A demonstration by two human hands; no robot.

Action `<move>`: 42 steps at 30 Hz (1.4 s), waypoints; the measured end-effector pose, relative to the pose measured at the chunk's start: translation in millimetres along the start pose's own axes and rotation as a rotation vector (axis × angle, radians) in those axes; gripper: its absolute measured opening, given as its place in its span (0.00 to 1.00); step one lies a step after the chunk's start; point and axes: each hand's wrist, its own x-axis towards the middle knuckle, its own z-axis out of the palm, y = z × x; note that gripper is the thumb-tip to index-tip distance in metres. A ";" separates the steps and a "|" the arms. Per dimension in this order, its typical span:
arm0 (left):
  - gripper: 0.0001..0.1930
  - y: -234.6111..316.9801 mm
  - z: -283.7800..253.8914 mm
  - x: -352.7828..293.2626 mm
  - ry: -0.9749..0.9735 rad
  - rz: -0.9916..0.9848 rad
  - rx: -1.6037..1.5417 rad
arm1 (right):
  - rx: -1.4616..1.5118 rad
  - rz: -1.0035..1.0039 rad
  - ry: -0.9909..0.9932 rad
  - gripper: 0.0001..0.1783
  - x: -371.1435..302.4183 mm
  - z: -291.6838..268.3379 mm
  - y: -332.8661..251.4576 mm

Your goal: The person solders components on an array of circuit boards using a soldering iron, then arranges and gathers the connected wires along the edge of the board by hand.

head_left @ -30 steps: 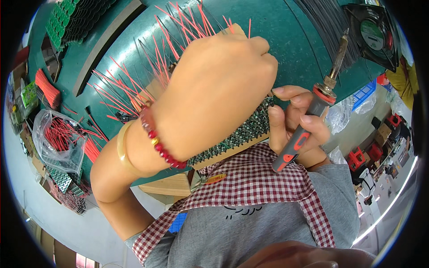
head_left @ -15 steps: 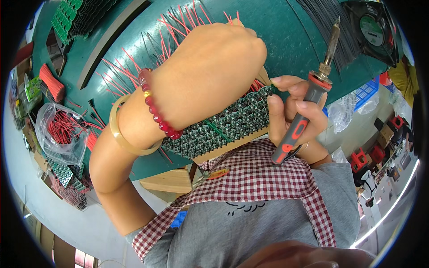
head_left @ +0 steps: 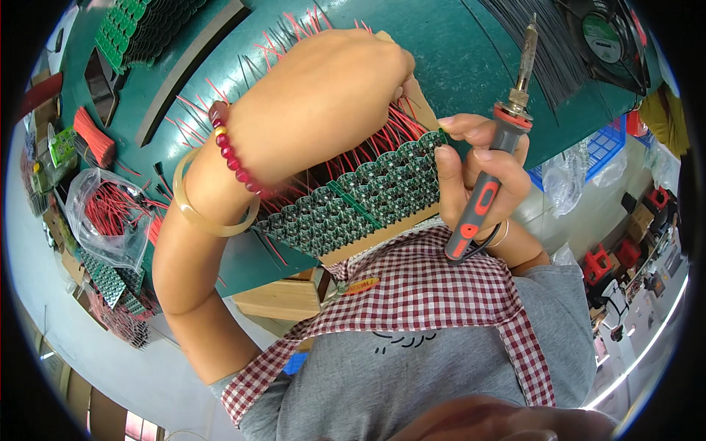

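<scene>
My right hand [head_left: 491, 158] is closed around a grey and orange soldering iron [head_left: 487, 192], its metal tip pointing up and away. The thumb and forefinger of that hand also pinch the right corner of a green circuit board panel [head_left: 368, 192]. This panel of small scalloped boards lies tilted on brown cardboard [head_left: 390, 234] near my apron. Red and black wires [head_left: 393, 132] run beneath my left hand [head_left: 327, 103] at the panel's far side. That hand is curled with its back up, and its fingers are mostly hidden, close to the cardboard's far end.
A black fan [head_left: 603, 40] stands at the far right beside a bundle of black wires [head_left: 533, 55]. At left are a plastic bag of red wires [head_left: 110, 220], a red wire bundle [head_left: 94, 136] and stacked green boards [head_left: 136, 29]. A dark curved bar [head_left: 193, 70] lies on the green mat.
My left hand has moved left and slightly away, uncovering more of the panel and the red wires. The right hand and soldering iron have shifted slightly left.
</scene>
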 end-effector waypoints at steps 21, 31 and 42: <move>0.05 7.9 -5.0 -2.3 0.013 -0.106 0.166 | -0.046 -0.013 -0.013 0.26 -0.5 -3.3 3.5; 0.06 0.1 -9.3 6.6 0.290 -0.191 -0.123 | -0.007 -0.009 -0.004 0.25 -1.1 -3.5 3.9; 0.03 1.8 -29.1 12.4 0.518 -0.269 0.150 | -0.013 -0.008 -0.007 0.25 -1.1 -3.7 1.5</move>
